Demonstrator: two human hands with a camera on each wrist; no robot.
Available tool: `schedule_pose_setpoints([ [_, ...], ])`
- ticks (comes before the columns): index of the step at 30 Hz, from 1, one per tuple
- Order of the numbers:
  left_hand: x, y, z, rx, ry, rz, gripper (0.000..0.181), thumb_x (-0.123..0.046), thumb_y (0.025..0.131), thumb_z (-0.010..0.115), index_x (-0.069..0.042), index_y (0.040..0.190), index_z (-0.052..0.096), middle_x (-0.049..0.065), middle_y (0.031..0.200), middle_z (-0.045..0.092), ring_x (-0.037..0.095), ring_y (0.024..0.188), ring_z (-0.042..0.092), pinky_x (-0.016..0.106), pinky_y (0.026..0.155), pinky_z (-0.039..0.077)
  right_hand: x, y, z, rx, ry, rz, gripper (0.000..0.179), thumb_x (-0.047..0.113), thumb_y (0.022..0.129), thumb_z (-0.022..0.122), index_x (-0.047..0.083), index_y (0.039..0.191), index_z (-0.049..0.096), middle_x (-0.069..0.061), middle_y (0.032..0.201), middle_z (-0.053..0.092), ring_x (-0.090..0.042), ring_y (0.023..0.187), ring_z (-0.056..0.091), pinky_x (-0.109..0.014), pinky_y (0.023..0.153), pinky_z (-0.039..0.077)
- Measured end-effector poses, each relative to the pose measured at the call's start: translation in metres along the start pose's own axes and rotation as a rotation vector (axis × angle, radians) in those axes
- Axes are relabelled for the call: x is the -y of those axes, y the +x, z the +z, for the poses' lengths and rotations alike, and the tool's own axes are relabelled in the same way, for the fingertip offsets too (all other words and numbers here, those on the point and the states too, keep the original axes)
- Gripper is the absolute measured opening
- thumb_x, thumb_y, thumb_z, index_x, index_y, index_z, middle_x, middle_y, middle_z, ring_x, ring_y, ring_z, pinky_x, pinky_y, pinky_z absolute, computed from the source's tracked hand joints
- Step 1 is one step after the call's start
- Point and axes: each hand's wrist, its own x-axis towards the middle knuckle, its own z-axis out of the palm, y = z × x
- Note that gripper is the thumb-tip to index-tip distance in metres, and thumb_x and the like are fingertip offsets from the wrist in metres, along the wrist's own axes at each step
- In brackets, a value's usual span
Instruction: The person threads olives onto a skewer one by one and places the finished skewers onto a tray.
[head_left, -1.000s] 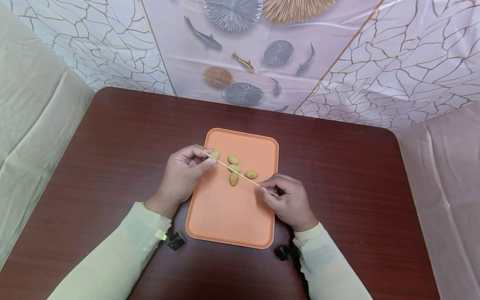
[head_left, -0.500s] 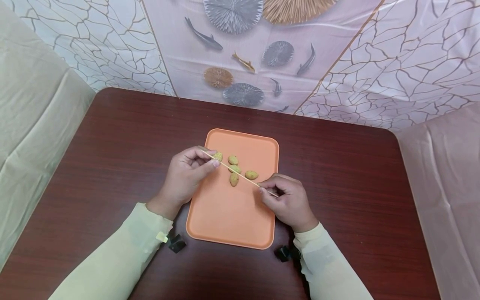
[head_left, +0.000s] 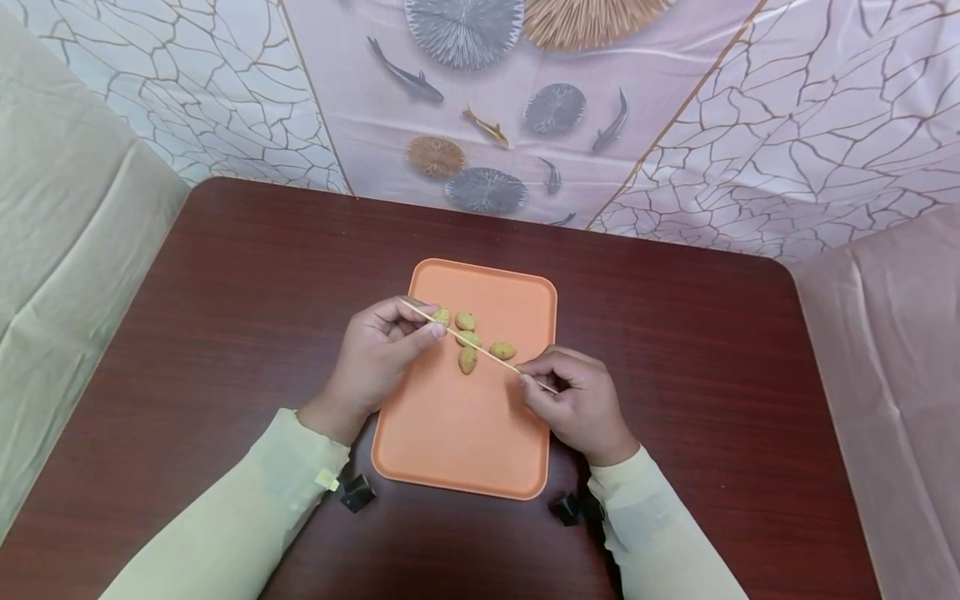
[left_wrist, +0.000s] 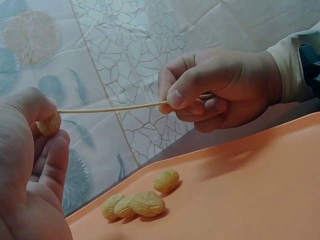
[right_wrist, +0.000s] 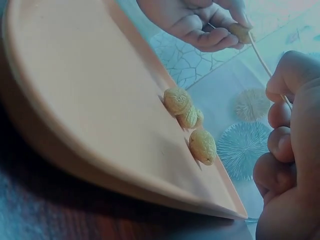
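Observation:
A thin wooden skewer [head_left: 487, 353] slants between the two hands above an orange tray [head_left: 461, 433]. My left hand [head_left: 371, 354] holds a small wrinkled yellow-green oval fruit [left_wrist: 49, 124] between thumb and fingers, right at the skewer's far part. The skewer's tip sticks out left past the left fingers; whether the skewer pierces the fruit I cannot tell. My right hand [head_left: 573, 396] pinches the skewer's other part between thumb and forefinger, its remaining fingers curled. Below, several more such fruits [head_left: 502, 351] lie on the tray, three of them in a row [left_wrist: 132, 205] close together.
The tray lies on a dark reddish-brown table [head_left: 712, 375] with rounded corners. Behind the table hangs a patterned cloth [head_left: 555, 183], and plain fabric [head_left: 75, 250] covers the left side. A small black camera [head_left: 357, 493] hangs by the left wrist.
My left hand has shifted slightly right with the fruit, toward the right hand, and more of the skewer's tip shows beyond its fingers. The right hand stays nearly still.

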Motion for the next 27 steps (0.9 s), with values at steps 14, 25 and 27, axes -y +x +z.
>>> schedule_pose_setpoints([
  [14, -0.003, -0.003, 0.017, -0.001, -0.049, -0.008, 0.022, 0.013, 0.095, 0.077, -0.008, 0.095, 0.073, -0.006, 0.109, 0.080, 0.007, 0.103, 0.079, 0.020, 0.091, 0.067, 0.004, 0.003, -0.002, -0.023, 0.002, -0.017, 0.018, -0.005, 0.089, 0.083, 0.012, 0.094, 0.086, 0.003, 0.082, 0.074, -0.009, 0.066, 0.055, -0.019, 0.055, 0.043],
  [25, -0.002, -0.006, 0.026, 0.020, -0.058, -0.023, 0.018, 0.012, 0.095, 0.079, -0.005, 0.095, 0.071, 0.036, 0.126, 0.076, 0.010, 0.107, 0.082, 0.027, 0.099, 0.068, 0.004, 0.003, -0.001, -0.035, 0.022, -0.037, 0.022, -0.007, 0.089, 0.082, 0.014, 0.094, 0.086, 0.003, 0.081, 0.074, -0.008, 0.065, 0.055, -0.019, 0.055, 0.043],
  [27, -0.002, -0.006, 0.027, 0.024, -0.058, -0.026, 0.018, 0.011, 0.095, 0.079, -0.005, 0.095, 0.071, 0.035, 0.127, 0.076, 0.010, 0.108, 0.082, 0.029, 0.100, 0.068, 0.004, 0.003, -0.001, -0.034, 0.018, -0.036, 0.023, -0.007, 0.089, 0.082, 0.015, 0.094, 0.086, 0.003, 0.081, 0.074, -0.008, 0.065, 0.055, -0.019, 0.055, 0.043],
])
